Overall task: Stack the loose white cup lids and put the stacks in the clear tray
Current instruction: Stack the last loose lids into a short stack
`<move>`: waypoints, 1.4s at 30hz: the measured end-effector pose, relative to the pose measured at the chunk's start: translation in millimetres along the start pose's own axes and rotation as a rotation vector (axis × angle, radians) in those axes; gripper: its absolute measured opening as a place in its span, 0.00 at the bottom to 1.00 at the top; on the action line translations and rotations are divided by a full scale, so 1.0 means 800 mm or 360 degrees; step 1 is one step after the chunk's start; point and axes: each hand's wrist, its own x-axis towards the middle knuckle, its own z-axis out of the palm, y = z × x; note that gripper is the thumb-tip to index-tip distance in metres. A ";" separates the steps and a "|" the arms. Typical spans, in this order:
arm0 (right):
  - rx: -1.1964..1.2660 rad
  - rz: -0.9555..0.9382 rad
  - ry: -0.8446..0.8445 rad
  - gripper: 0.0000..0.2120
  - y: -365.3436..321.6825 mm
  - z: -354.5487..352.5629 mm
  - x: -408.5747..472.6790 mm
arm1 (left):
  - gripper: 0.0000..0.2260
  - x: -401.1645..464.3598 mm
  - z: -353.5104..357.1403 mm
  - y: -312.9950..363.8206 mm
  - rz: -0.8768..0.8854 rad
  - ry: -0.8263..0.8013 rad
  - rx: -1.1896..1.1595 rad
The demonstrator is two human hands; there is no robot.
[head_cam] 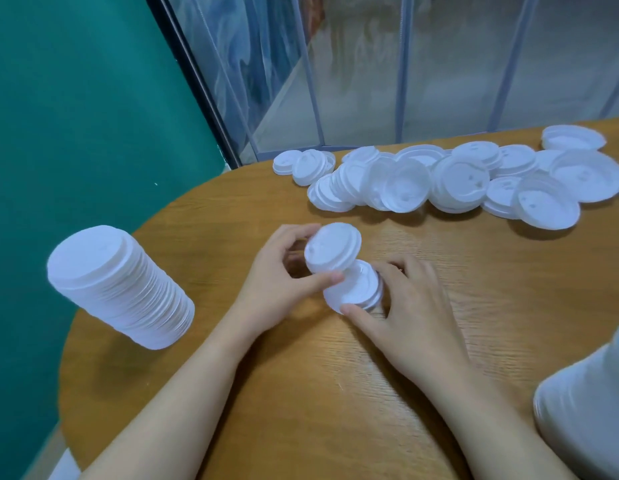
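Note:
My left hand (284, 271) pinches a single white lid (332, 247), tilted and lifted just above a short stack of lids (353, 289) on the wooden table (301, 393). My right hand (405, 306) curls around that short stack, thumb at its near edge. A heap of several loose white lids (457, 178) lies along the table's far side. A tall stack of lids (117, 289) stands at the table's left edge. Another tall stack (588, 403) rises at the lower right, cut off by the frame. No clear tray is in view.
A green wall (76, 116) runs on the left, beyond the table's rounded edge. Behind the table are a dark frame and translucent panels with grey bars (405, 71). Bare wood lies between my forearms and toward the near edge.

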 end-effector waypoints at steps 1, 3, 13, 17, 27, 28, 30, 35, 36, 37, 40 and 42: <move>0.0010 0.0012 -0.0010 0.27 0.000 -0.001 0.000 | 0.32 -0.007 0.001 -0.002 0.0022 -0.0052 0.0002; 0.0034 0.0031 -0.0012 0.27 0.001 -0.003 0.000 | 0.32 -0.012 0.000 -0.002 0.0052 -0.0144 0.0063; 0.0032 0.0042 -0.0006 0.36 0.002 -0.001 0.004 | 0.30 -0.010 0.000 0.006 0.0122 -0.0452 0.0221; 0.0122 0.0047 0.0020 0.35 0.001 -0.001 0.003 | 0.25 -0.009 -0.003 0.006 0.0131 -0.0466 0.0220; 0.0092 -0.0018 -0.0053 0.34 0.001 -0.008 0.001 | 0.24 -0.009 0.000 0.004 0.0137 -0.0459 0.0256; 0.0091 -0.0011 -0.0050 0.35 0.001 -0.008 0.001 | 0.24 -0.009 0.000 0.003 0.0136 -0.0469 0.0264; 0.0059 -0.0010 -0.0055 0.34 0.001 -0.008 0.001 | 0.24 -0.007 -0.002 0.000 0.0109 -0.0486 0.0225; 0.0003 -0.0001 -0.0060 0.30 0.004 -0.006 0.002 | 0.21 0.033 0.000 -0.009 0.0070 -0.0084 0.0221; 0.0000 -0.0007 -0.0059 0.30 0.005 -0.005 0.002 | 0.22 0.049 0.004 -0.011 0.0048 0.0038 0.0292; -0.0004 -0.0011 -0.0058 0.31 0.005 -0.005 0.002 | 0.25 0.066 0.008 -0.012 0.0040 0.0114 0.0376; 0.0002 0.0015 -0.0043 0.32 0.005 -0.005 0.002 | 0.37 0.114 0.017 -0.015 0.0010 0.0131 0.0537; 0.0014 0.0031 -0.0029 0.34 0.004 -0.004 0.003 | 0.43 0.136 0.020 -0.013 -0.0074 0.0115 0.0495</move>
